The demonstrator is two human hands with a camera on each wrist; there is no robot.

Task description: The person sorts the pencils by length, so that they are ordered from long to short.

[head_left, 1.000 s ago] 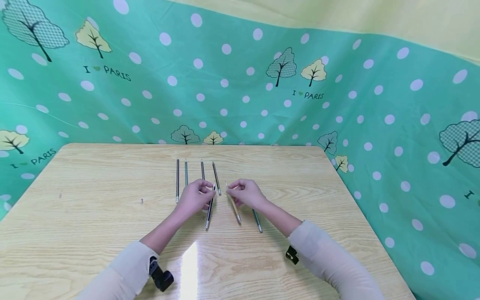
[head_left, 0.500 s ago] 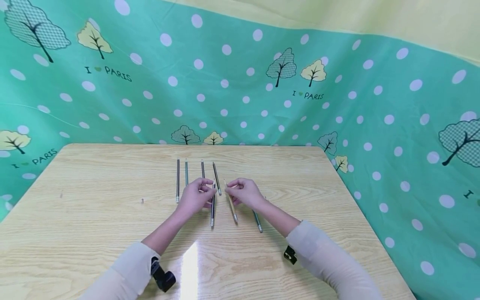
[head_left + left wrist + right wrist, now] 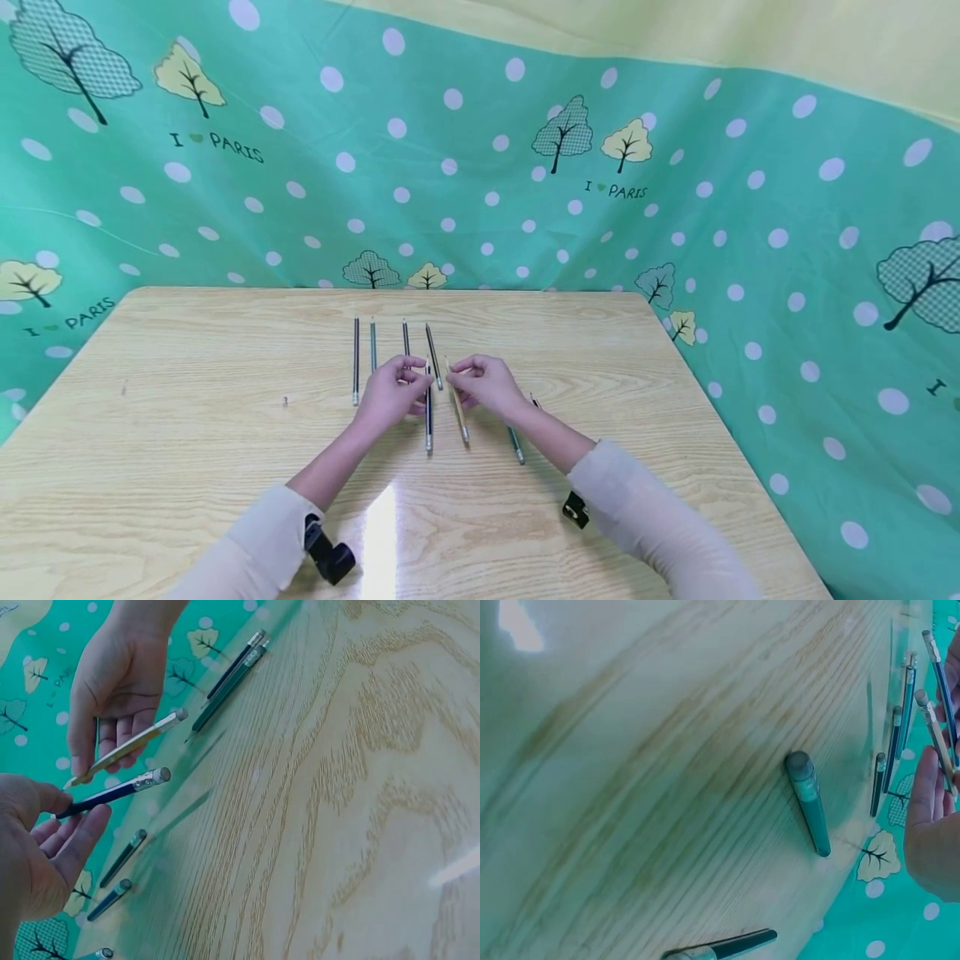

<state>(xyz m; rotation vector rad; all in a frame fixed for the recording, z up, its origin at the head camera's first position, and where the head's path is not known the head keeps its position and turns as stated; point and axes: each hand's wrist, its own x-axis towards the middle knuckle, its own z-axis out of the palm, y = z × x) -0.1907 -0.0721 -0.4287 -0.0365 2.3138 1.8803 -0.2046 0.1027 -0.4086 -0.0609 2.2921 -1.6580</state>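
Note:
My left hand (image 3: 392, 390) pinches a dark pencil (image 3: 428, 425) between thumb and fingers, its eraser end towards me. Beside it, my right hand (image 3: 487, 387) pinches a yellow pencil (image 3: 461, 421), also with the eraser end nearer me. In the left wrist view, the dark pencil (image 3: 120, 792) and yellow pencil (image 3: 131, 746) are both up off the table, close but apart, with their tips near each other. The right wrist view catches the yellow pencil (image 3: 934, 735) at its right edge, where the dark pencil (image 3: 940, 679) shows behind it.
Several pencils lie on the wooden table (image 3: 225, 467): a dark one (image 3: 356, 358) and a teal one (image 3: 372, 342) at left, two more dark ones ahead. A green pencil (image 3: 515, 443) and a partly hidden dark pencil (image 3: 534, 400) lie by my right forearm. A tiny bit (image 3: 285, 402) sits left.
The held pencils have drawn closer and more parallel. The dark pencil's eraser end has swung right, and the yellow one's has moved left along with my right hand. The lying pencils stay put.

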